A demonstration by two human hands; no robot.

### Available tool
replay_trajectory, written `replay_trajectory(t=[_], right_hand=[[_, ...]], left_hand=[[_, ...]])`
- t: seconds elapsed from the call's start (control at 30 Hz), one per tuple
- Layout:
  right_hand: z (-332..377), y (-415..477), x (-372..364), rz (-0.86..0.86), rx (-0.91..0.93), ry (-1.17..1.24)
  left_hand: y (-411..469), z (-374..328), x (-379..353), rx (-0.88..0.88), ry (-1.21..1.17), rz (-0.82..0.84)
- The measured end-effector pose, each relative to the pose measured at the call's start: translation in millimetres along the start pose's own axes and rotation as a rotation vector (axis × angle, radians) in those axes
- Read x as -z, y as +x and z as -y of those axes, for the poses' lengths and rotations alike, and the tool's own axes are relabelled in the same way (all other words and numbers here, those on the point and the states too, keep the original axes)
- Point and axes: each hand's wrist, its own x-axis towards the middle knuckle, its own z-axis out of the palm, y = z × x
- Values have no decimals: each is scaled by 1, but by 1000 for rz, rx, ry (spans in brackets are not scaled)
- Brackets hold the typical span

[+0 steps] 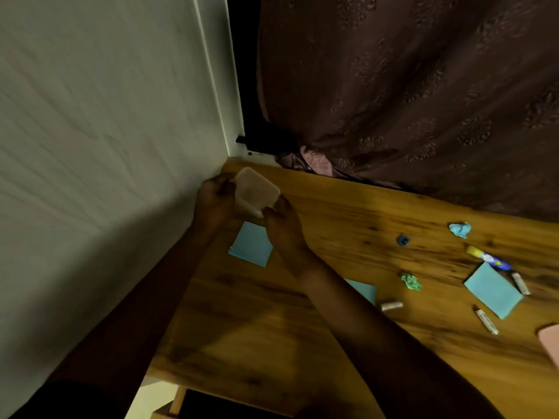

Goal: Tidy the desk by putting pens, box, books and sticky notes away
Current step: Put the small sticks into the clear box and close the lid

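Note:
A small translucent box [255,191] is held by both hands above the far left corner of the wooden desk [348,225], close to the wall. My left hand [213,198] grips its left side and my right hand [282,228] grips its near right corner. Blue sticky notes lie on the desk: one pad [251,244] just below the hands, one [364,291] partly under my right forearm, one [493,290] at the right. A glue stick or marker [488,257] lies at the right.
A white wall [106,146] borders the desk's left side and a dark patterned curtain [408,86] hangs behind it. Crumpled blue [460,229] and green [410,282] paper, a small blue cap [402,239] and short pale sticks [391,306] are scattered at the right. A pink object [550,343] pokes in at the right edge.

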Motion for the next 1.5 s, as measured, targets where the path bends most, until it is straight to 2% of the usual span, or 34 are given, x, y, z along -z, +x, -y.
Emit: replay_trajectory(t=[0.17, 0.3, 0.4, 0.5, 0.8, 1.07, 1.23, 1.5], right_hand=[[16, -38, 68, -62, 127, -148], [15, -80, 135, -102, 159, -329], [9, -118, 186, -179, 203, -420], [0, -152, 238, -189, 189, -454], [-39, -228, 358, -175, 153, -514], [-75, -262, 402, -172, 113, -514], [-93, -271, 413, -173, 31, -500], [-114, -272, 414, -188, -32, -572]], left_hand=[[-44, -17, -10, -42, -3, 30], [-97, -42, -33, -113, -78, 100], [-148, -58, -65, -80, -91, 134], [-200, -69, -97, -119, -134, 177], [-304, -83, -173, -31, -246, 277], [-362, -75, -209, -20, -175, 280], [-368, -67, -225, 44, -82, 311], [-364, -57, -235, 19, -3, 401]])
